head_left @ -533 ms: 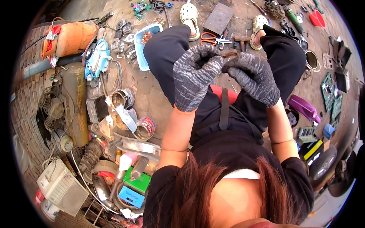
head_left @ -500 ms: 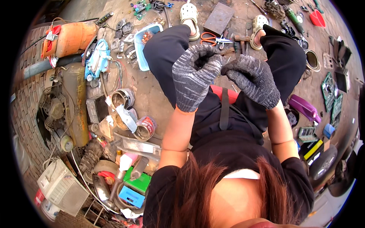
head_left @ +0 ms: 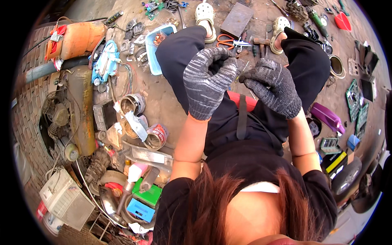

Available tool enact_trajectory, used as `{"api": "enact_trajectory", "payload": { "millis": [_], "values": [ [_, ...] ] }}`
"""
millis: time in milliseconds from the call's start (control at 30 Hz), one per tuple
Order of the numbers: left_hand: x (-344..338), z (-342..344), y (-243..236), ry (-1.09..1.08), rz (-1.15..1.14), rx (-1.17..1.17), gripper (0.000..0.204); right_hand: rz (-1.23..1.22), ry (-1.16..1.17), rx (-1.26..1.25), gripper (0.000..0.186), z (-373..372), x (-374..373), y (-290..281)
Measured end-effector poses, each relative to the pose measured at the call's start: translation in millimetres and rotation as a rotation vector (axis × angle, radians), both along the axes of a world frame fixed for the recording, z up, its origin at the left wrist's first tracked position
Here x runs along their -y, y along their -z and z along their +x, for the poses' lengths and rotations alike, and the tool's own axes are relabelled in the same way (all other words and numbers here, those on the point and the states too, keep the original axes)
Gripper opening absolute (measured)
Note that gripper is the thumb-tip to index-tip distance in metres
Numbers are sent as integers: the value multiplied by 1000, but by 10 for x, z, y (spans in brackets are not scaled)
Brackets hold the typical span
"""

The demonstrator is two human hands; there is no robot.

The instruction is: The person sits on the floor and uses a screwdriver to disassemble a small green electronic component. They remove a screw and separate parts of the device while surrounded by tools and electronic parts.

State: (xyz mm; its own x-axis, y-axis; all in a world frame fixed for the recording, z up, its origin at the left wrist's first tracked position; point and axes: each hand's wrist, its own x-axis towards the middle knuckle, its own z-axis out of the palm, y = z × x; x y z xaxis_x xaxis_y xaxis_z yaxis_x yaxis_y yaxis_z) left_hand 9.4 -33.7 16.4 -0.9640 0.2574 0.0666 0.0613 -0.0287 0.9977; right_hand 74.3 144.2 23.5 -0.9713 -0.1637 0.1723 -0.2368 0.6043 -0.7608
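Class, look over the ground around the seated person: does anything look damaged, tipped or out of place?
Yes. On the person's left, open tin cans lie tipped among scrap, beside a rusty, dismantled machine. Circuit boards lie loose on the right.

Whatever your gloved left hand [head_left: 208,79] and right hand [head_left: 274,85] pinch between them is too small to tell. Your knees hide the floor beneath them. At the far right, the circuit boards [head_left: 356,107] blur toward the rim.
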Motion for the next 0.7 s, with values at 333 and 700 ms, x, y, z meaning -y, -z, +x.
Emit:
{"api": "enact_trajectory", "payload": {
  "millis": [333,700],
  "values": [
    [26,-3,-43,273,149,142,20,-23,96,-96,17,-179,-161,18],
    [28,-14,32,261,-90,-176,17,94,264,-232,15,-153,-116,-92]
  ]
}}
